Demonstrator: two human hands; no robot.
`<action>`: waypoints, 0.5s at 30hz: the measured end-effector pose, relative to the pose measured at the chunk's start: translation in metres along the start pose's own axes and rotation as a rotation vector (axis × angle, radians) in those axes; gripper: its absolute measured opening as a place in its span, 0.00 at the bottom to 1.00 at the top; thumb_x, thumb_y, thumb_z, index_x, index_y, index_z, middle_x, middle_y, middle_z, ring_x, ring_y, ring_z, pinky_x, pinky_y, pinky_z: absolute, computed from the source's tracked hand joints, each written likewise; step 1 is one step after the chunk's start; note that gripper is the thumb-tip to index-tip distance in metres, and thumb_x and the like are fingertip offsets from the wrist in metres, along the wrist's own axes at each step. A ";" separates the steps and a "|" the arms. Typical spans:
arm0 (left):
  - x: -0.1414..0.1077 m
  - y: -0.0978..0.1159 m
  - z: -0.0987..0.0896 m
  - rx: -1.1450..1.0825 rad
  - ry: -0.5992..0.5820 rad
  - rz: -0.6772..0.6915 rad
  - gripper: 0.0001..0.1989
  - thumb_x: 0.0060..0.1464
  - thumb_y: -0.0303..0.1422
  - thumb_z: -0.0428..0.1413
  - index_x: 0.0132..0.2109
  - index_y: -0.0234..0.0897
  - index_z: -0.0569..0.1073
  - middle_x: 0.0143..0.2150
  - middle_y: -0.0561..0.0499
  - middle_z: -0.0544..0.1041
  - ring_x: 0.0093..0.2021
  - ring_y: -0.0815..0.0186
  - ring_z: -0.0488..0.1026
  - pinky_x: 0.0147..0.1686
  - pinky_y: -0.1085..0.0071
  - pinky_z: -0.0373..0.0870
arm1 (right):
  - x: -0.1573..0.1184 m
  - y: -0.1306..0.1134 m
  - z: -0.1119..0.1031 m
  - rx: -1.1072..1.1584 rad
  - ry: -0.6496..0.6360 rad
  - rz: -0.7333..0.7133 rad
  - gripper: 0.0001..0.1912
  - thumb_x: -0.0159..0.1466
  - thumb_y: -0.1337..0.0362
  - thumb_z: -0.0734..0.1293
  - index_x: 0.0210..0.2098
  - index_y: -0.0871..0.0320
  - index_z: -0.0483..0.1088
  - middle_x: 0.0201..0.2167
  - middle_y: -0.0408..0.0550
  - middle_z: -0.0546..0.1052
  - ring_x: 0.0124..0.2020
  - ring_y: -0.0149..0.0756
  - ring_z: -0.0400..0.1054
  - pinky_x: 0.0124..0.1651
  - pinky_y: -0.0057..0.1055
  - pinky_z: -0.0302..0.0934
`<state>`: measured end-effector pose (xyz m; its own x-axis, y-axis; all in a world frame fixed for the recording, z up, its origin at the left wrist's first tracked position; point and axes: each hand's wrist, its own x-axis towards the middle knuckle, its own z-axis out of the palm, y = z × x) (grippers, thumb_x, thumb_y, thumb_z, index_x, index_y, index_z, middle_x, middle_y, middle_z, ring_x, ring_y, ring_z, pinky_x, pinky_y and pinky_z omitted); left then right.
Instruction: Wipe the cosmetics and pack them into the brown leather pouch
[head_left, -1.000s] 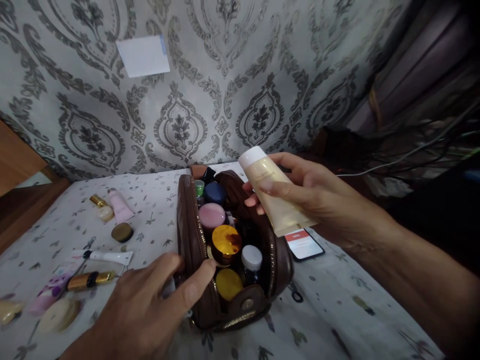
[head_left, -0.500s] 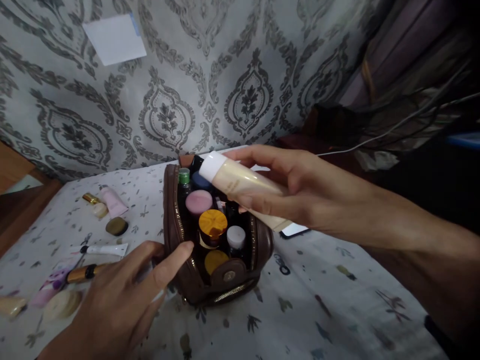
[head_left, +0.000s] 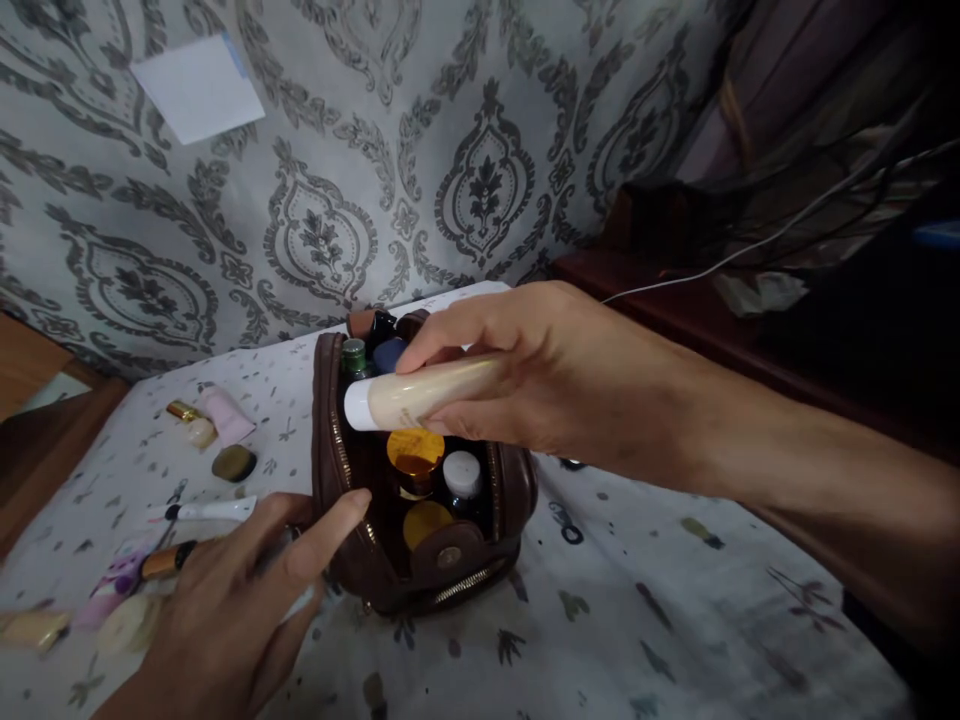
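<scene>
A brown zip bag (head_left: pixel 327 440) stands open on the patterned cloth. My right hand (head_left: pixel 525 370) grips a cream tube (head_left: pixel 442 388) with a white cap, held sideways over the bag. Inside the bag are a jar with a shiny amber lid (head_left: pixel 416 455), a white-capped bottle (head_left: pixel 462 474), a yellow lid (head_left: pixel 426 522), a green-capped bottle (head_left: pixel 354 355) and a dark blue round item (head_left: pixel 389 354). My left hand (head_left: pixel 247 590) rests at the bag's left side, fingers apart, its index finger on the zipped edge and nothing visible in it.
Left of the bag lie a pink tube (head_left: pixel 228 415), a dark round lid (head_left: pixel 233 463), a white tube (head_left: pixel 214 510), a purple tube (head_left: pixel 118 580) and a pale round jar (head_left: pixel 131 625). A dark red surface (head_left: pixel 637 285) with a cable is at the right.
My right hand has moved left with the cream tube, now nearly level and covering the place of the pink lid. The view has shifted slightly. My left hand still touches the bag.
</scene>
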<state>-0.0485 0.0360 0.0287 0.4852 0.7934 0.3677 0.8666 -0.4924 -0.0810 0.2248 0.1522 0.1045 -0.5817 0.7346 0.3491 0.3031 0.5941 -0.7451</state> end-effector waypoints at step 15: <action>0.017 0.004 -0.004 -0.075 0.081 0.122 0.26 0.63 0.23 0.45 0.66 0.41 0.63 0.43 0.48 0.70 0.37 0.66 0.73 0.31 0.74 0.69 | 0.041 -0.016 0.029 -0.314 -0.247 0.120 0.06 0.53 0.68 0.72 0.30 0.58 0.72 0.24 0.38 0.71 0.25 0.28 0.63 0.27 0.26 0.49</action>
<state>-0.0377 0.0462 0.0382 0.5729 0.6958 0.4332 0.7890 -0.6112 -0.0618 0.1745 0.1629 0.1146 -0.6800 0.7270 0.0953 0.5730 0.6080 -0.5496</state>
